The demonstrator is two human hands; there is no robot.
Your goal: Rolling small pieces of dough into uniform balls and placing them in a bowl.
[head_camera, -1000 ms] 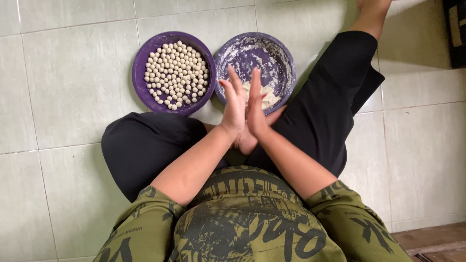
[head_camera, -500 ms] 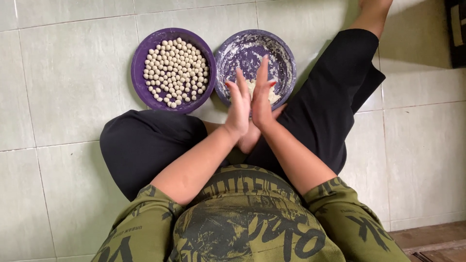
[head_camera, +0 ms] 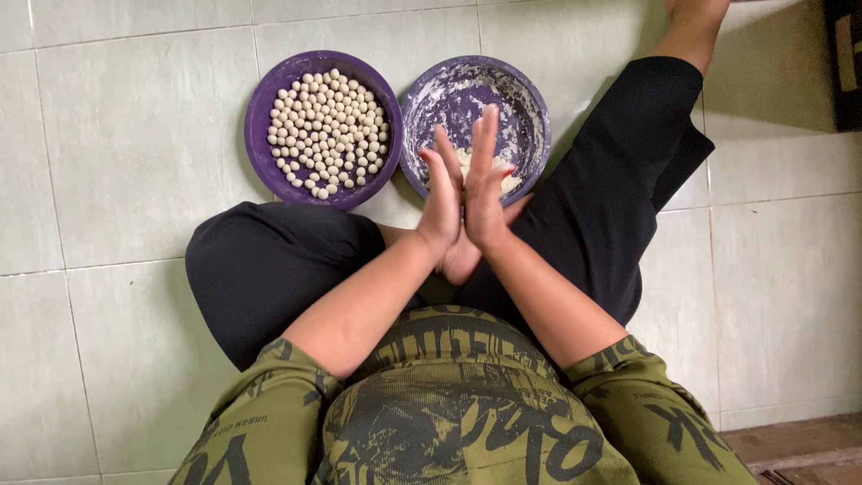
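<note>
Dough bowl (head_camera: 530, 108) just beyond left hand (head_camera: 442, 208) and right hand (head_camera: 485, 193), palms pressed flat together.

The floor (head_camera: 135, 162) is made of large pale tiles with thin grey joints. Near its far edge, left of the middle, a round purple bowl (head_camera: 256, 135) stands on it. The bowl holds many small whitish balls (head_camera: 328, 135) lying close together. At the far right corner a dark object (head_camera: 844, 63) is cut by the frame. At the near right corner runs a brown wooden strip (head_camera: 799, 445).
</note>
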